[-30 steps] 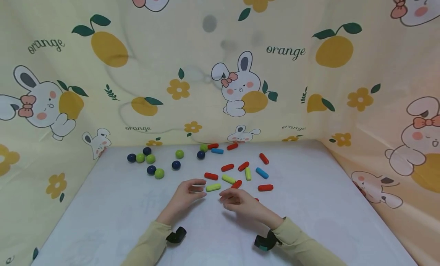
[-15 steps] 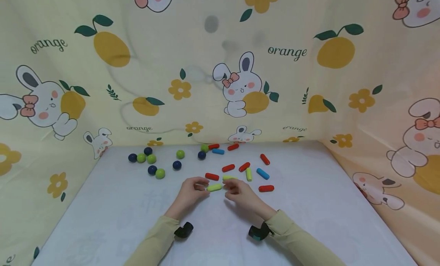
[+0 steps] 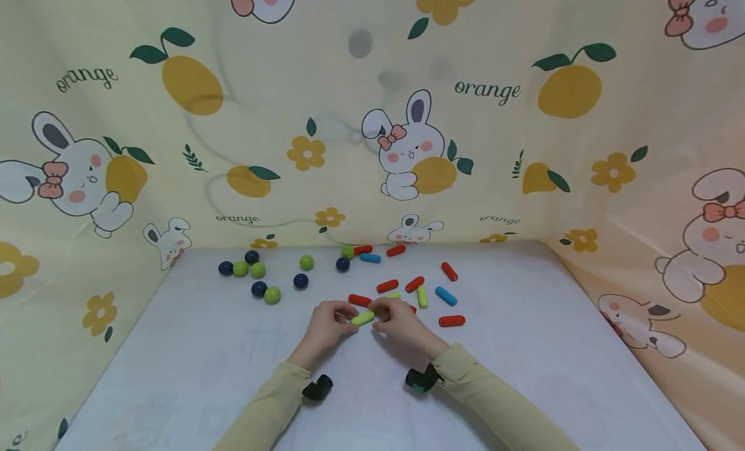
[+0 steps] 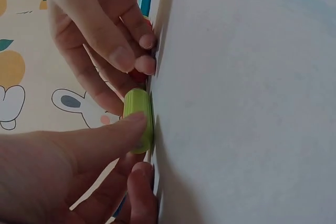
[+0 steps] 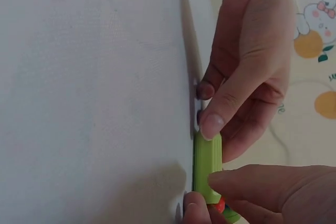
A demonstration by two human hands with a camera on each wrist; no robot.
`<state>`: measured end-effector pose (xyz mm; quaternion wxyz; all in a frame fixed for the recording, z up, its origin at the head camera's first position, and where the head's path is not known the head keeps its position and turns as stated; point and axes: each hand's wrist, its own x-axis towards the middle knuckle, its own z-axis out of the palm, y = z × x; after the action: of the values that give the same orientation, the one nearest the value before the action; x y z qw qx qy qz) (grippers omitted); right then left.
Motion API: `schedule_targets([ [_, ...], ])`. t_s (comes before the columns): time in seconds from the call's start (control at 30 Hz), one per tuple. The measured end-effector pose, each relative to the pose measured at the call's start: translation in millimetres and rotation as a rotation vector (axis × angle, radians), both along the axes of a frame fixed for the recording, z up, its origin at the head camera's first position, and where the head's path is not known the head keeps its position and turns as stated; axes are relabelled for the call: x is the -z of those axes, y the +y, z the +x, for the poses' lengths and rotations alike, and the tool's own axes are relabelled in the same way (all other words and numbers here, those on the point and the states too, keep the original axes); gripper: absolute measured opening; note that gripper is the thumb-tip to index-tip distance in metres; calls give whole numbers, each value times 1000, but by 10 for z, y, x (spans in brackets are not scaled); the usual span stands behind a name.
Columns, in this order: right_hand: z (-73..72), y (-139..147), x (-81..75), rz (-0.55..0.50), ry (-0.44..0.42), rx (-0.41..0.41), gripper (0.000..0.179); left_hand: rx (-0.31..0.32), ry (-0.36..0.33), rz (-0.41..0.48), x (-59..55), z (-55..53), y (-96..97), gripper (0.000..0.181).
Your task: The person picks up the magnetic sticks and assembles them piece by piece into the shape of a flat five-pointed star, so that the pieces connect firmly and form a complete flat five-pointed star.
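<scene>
A short ridged yellow-green stick (image 3: 363,318) lies on the table between the two hands. My left hand (image 3: 328,325) holds its left end, the thumb laid along it in the left wrist view. The right hand (image 3: 405,323) curves around the other end with thumb and fingers spread apart. In the right wrist view the right thumb (image 5: 252,179) overlaps the stick's near end. From the left wrist a small gap shows between the right thumb tip and the stick. A second yellow-green stick and a red one lie partly hidden behind the right hand.
Red sticks (image 3: 451,321), a blue stick (image 3: 446,296) and an upright-lying yellow-green stick (image 3: 422,297) are scattered to the right. Several green balls (image 3: 272,295) and dark blue balls (image 3: 301,281) sit at the back left. A patterned cloth (image 3: 337,88) rises behind the table (image 3: 192,373).
Both hands have come closer together around the yellow-green stick. The left fingers have moved onto its left end, and the right hand has moved in towards its right end.
</scene>
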<state>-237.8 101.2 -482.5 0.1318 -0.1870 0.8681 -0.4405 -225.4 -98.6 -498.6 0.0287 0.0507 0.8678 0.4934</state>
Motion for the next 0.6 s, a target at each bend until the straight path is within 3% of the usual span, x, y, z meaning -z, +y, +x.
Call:
schedule_targets([
  [0.2,-9,-35,16,-16,6,-32,27,44,2,-3,6,45,-69,22],
  [0.37,52,-51,20,-55,3,-79,24,83,-2,9,-14,138,-166,23],
  [0.6,137,-90,67,-67,14,-129,22,122,46,6,-17,282,-271,18],
])
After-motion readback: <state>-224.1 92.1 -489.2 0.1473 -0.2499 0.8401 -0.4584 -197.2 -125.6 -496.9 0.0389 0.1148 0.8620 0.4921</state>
